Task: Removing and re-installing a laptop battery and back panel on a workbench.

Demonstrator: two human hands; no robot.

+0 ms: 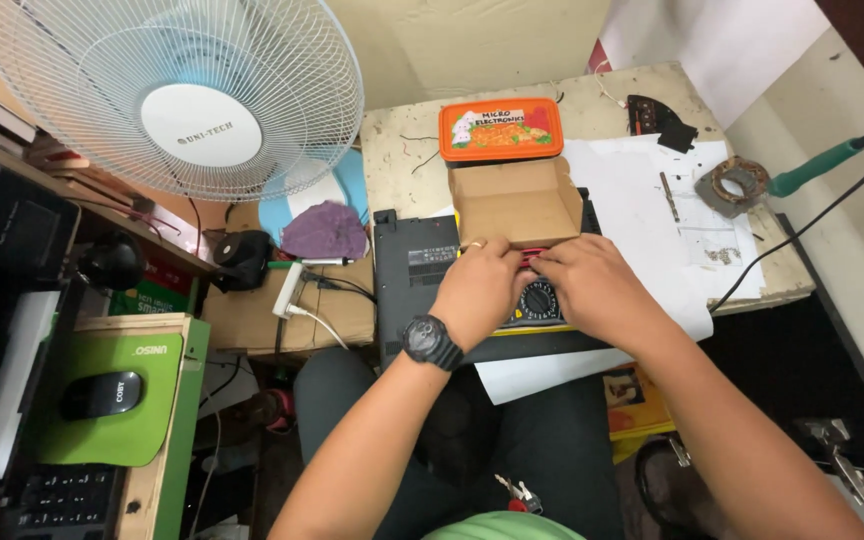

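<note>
Presently, a small red part is pinched between the fingertips of the left hand and right hand, above the yellow multimeter; a steady grip is advised.

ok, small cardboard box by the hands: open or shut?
Open. The cardboard box has its lid flap folded back toward the orange container, with side flaps standing up. Contents not visible.
</note>
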